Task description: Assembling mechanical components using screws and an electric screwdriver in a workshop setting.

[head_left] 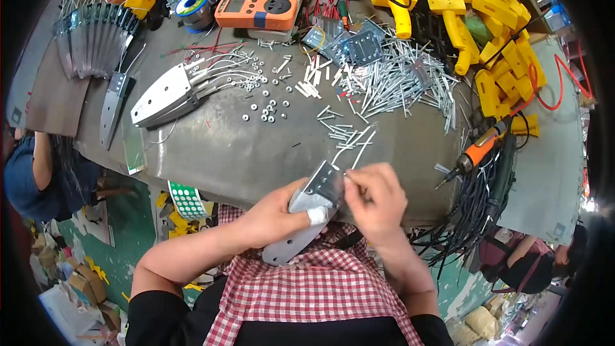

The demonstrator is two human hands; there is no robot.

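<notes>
At the table's near edge, my left hand (277, 214) grips a tapered grey metal plate (288, 248) with holes, held tilted. A shiny dark piece (325, 182) covers its upper end, and two white wires (349, 148) stick out there toward the table. White tape wraps my left thumb. My right hand (379, 202) is closed in a pinch beside the plate's upper right edge; whatever its fingertips hold is too small to make out. Beyond lie several short screws (339, 131) and scattered nuts (268, 110).
A stack of similar plates (163, 96) with white wires lies left. Behind are an orange meter (256, 11), a solder spool (194, 11) and a pile of long screws (403, 77). Yellow handles (506, 77) and an orange electric screwdriver (480, 148) sit right, above black cables (451, 208).
</notes>
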